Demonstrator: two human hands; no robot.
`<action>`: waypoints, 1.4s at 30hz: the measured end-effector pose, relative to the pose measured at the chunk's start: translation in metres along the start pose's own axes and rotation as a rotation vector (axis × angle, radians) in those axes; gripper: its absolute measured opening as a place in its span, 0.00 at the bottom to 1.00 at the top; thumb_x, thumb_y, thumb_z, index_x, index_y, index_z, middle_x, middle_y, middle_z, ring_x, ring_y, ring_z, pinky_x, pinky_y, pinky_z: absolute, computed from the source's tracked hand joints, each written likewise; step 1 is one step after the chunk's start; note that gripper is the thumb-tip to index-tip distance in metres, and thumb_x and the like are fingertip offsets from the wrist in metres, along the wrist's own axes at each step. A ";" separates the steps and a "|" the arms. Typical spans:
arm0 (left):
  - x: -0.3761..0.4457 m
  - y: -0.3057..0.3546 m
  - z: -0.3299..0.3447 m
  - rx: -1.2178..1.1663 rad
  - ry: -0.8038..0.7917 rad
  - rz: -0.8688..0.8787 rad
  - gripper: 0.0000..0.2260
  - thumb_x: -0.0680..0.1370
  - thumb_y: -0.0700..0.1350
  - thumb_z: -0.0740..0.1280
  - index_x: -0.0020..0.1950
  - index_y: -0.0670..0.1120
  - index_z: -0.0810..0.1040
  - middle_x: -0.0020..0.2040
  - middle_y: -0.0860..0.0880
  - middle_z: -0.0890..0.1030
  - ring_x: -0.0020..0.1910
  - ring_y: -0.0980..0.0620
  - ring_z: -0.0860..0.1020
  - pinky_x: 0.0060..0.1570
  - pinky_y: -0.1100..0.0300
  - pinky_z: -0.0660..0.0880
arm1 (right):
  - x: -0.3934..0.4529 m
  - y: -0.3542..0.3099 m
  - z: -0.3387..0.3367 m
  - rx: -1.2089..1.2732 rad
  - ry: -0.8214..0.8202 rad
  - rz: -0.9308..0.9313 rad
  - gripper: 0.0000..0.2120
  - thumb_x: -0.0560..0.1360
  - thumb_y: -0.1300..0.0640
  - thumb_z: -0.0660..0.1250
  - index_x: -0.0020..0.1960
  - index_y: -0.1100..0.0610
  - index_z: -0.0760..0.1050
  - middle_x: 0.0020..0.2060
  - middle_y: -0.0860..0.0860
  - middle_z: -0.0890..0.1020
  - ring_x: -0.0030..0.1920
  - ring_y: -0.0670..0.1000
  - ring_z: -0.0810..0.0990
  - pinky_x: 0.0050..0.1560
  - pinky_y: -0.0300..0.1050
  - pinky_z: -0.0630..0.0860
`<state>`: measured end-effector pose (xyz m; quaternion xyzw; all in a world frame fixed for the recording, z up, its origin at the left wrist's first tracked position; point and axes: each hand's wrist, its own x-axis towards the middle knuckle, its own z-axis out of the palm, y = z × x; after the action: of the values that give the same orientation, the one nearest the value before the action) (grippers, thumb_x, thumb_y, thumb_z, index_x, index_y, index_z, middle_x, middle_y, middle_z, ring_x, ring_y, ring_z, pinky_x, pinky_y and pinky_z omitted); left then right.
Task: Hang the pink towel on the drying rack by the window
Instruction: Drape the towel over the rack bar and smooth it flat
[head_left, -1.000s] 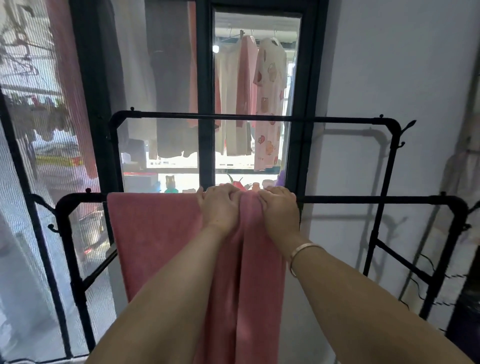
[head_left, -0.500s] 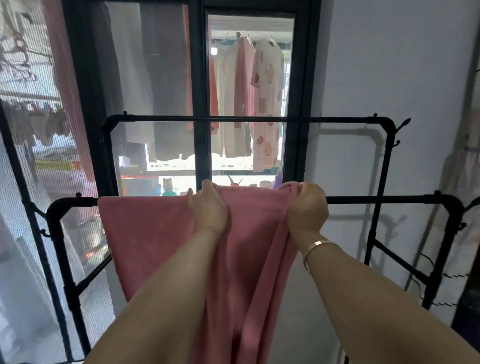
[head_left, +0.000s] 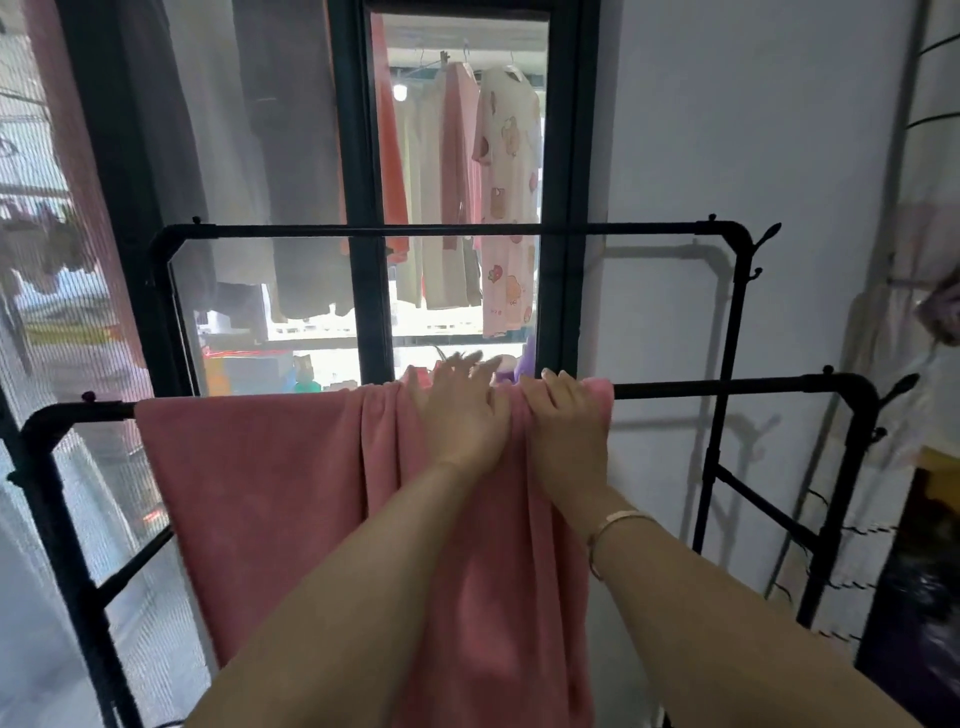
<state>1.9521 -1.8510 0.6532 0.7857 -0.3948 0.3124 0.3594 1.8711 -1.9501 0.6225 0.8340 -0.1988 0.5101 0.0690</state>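
Observation:
The pink towel (head_left: 270, 499) hangs over the near top bar of the black drying rack (head_left: 727, 387), spread flat on its left part and bunched in folds under my hands. My left hand (head_left: 462, 415) lies on the towel at the bar with fingers spread and blurred, holding nothing. My right hand (head_left: 566, 421) is just to its right, fingers curled over the towel's right edge at the bar. A thin bracelet sits on my right wrist.
A second, higher rack bar (head_left: 447, 228) runs behind, in front of the dark-framed window (head_left: 363, 208). Clothes hang outside the glass. A mesh screen (head_left: 47, 260) is on the left, a white wall (head_left: 727, 130) on the right, dark items (head_left: 919, 597) at the far right.
My left hand has moved right along the bar and opened its fingers. My right hand has stayed on the towel's right edge. The towel now reaches farther right on the bar.

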 end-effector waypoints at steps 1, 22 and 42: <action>-0.002 0.004 0.004 -0.007 -0.029 0.031 0.15 0.79 0.53 0.57 0.63 0.58 0.75 0.64 0.54 0.76 0.68 0.52 0.68 0.70 0.46 0.37 | 0.000 0.001 0.000 0.002 -0.017 0.000 0.13 0.74 0.61 0.66 0.58 0.55 0.77 0.54 0.55 0.82 0.58 0.56 0.78 0.63 0.52 0.72; 0.006 0.029 0.005 -0.103 -0.050 0.027 0.16 0.76 0.39 0.57 0.59 0.49 0.77 0.54 0.48 0.81 0.57 0.48 0.75 0.73 0.51 0.53 | -0.006 0.031 -0.018 -0.071 -0.193 0.075 0.22 0.78 0.64 0.54 0.72 0.61 0.64 0.70 0.58 0.70 0.72 0.57 0.65 0.75 0.51 0.55; -0.003 0.036 0.034 0.055 -0.106 0.190 0.12 0.82 0.48 0.57 0.60 0.53 0.77 0.56 0.50 0.80 0.53 0.46 0.74 0.59 0.53 0.59 | -0.007 0.071 -0.030 -0.122 -0.243 -0.067 0.24 0.78 0.64 0.54 0.74 0.61 0.61 0.70 0.58 0.70 0.71 0.60 0.65 0.74 0.53 0.59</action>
<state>1.9274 -1.8929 0.6437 0.7697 -0.4773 0.3141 0.2849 1.8148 -2.0034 0.6241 0.8900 -0.2087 0.3897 0.1120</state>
